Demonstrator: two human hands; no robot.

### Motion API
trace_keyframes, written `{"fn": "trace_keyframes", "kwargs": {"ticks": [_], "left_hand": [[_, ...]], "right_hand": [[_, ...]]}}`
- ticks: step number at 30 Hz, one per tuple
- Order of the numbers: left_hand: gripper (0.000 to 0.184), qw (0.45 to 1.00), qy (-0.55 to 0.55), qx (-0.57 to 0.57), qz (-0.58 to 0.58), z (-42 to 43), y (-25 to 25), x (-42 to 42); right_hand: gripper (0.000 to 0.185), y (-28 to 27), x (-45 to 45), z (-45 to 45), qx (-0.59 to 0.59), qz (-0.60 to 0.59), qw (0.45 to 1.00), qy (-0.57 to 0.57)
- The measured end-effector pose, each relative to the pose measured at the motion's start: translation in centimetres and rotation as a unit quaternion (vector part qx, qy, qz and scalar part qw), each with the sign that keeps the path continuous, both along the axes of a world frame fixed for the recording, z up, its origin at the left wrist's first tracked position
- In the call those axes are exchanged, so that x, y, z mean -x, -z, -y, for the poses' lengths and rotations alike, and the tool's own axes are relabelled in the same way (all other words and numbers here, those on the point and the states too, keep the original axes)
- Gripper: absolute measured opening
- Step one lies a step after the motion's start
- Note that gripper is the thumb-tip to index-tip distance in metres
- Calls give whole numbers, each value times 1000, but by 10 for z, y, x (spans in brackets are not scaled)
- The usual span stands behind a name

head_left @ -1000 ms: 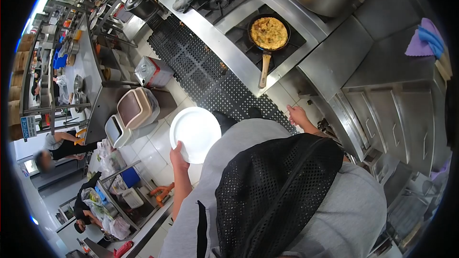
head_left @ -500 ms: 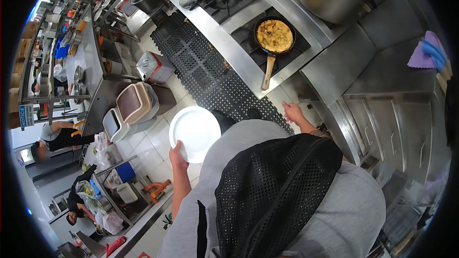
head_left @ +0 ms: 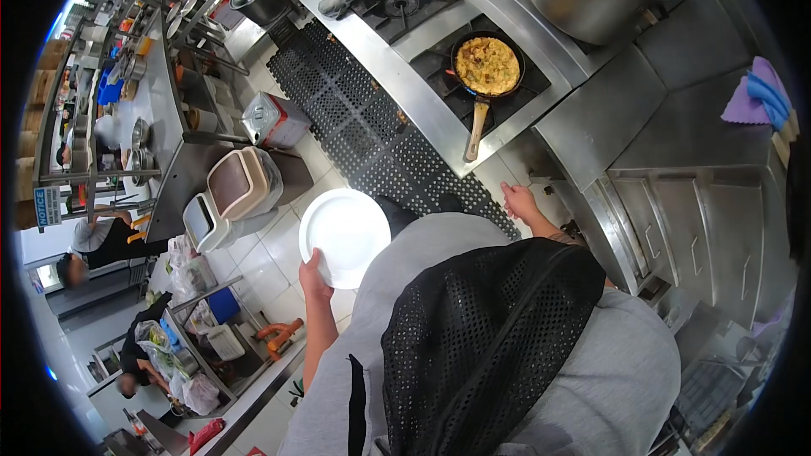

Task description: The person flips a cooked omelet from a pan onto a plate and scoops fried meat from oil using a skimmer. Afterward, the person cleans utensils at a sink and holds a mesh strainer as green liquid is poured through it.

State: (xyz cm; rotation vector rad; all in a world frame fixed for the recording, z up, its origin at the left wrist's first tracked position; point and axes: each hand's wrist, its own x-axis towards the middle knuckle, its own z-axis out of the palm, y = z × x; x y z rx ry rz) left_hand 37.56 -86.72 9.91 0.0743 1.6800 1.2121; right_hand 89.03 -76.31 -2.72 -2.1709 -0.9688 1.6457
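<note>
My left hand (head_left: pixel 313 277) grips the edge of a white round plate (head_left: pixel 345 236), thumb on top and the other fingers hidden below. Nothing lies on the plate. Over by the stove's front corner, my right hand (head_left: pixel 519 201) hangs free, its fingers loosely bent and holding nothing. Nearest to it is a frying pan (head_left: pixel 479 122) on a gas burner, its wooden handle pointing back over the stove's front edge. A browned yellow omelette (head_left: pixel 487 66) fills the pan. Flame shows at the pan's near left side.
A large steel pot (head_left: pixel 583 0) stands behind the pan. A grey cloth (head_left: pixel 338 2) lies on the stove front (head_left: pixel 397 59). Black rubber matting (head_left: pixel 355 110) covers the floor. Lidded bins (head_left: pixel 236 186) stand at left. Two people are farther off at left. Purple and blue cloths (head_left: pixel 756 97) lie at right.
The view has shifted very slightly. My hands, the plate and the pan keep nearly the same places. The people in the background have moved a little.
</note>
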Motion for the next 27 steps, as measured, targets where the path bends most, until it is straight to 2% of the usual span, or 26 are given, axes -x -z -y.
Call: {"fn": "trace_keyframes", "kwargs": {"ticks": [4,6,7,9,10,13,15,17,18,19,21,22,24,25,27], "left_hand": [[45,1000,-1,10,-11,-2,-2,-1],[45,1000,-3,6,-7,-2,-4,-2],[44,1000,-4,1,-4,-1,-5,-2],[44,1000,-9,13,-11,-1,-9,-4],[44,999,-14,23,-17,0,-11,-6],[43,1000,-21,15,-9,5,-18,-8],[43,999,-47,4,-11,11,-13,-5],[46,999,-39,-14,-18,25,-1,4],[46,996,-78,-24,-31,30,-3,2],[50,996,-85,-5,-23,31,-6,0],[54,993,-114,3,-18,35,-12,-4],[58,992,-125,14,-17,37,-16,-7],[62,989,-143,19,-14,41,-23,-9],[62,989,-147,5,-1,45,-26,-9],[63,987,-157,-9,15,53,-24,-10]], "right_hand": [[48,-2,10,-11,-48,-17,998,31],[44,-3,22,-27,-172,-31,980,95],[44,-8,31,-38,-171,-31,980,94],[40,-13,44,-63,-227,-131,949,178],[40,-13,45,-72,-226,-133,949,173],[39,-12,41,-92,-80,-147,963,211],[43,-18,44,-100,-75,-98,975,183],[44,-23,52,-109,-87,-124,973,172],[48,-27,60,-114,-98,-163,966,175],[51,-17,61,-119,-103,-229,952,175],[45,5,59,-135,-43,-334,914,227],[45,2,66,-140,-42,-342,916,205],[36,-5,69,-150,0,-441,852,283],[36,-8,71,-156,-1,-440,855,273],[28,-13,72,-161,-10,-526,808,264]]}}
